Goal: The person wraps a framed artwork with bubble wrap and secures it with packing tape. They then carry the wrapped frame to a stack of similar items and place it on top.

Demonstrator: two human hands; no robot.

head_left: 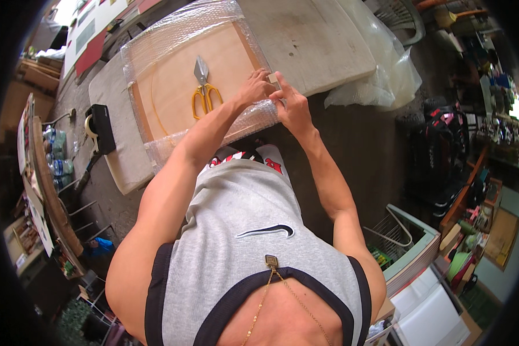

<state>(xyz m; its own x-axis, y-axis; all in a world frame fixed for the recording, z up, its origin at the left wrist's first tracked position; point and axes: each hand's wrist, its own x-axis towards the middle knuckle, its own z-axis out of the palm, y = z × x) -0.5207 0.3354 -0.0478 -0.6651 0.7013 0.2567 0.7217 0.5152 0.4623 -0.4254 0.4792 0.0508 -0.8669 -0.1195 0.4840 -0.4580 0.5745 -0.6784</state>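
Note:
A flat wooden framed panel (213, 55) lies in bubble wrap (181, 34) on the table before me. At its right edge, near the near corner, my left hand (255, 88) bends its fingers over the wrap. Close beside it, my right hand (292, 106) points its index finger away from me, with a small beige piece of tape (273, 78) at the fingertip. Its thumb is tucked near the wrap's edge; the exact grip is partly hidden. Scissors with yellow handles (199, 101) lie on the wrapped panel, blades pointing away, left of my left hand.
A black tape dispenser (102, 130) with a beige roll stands at the left end of the pale table (311, 43). Loose clear plastic sheeting (380, 75) hangs off the table's right side. A metal wire rack (391, 230) stands at my right, a wooden-edged shelf (55, 190) at my left.

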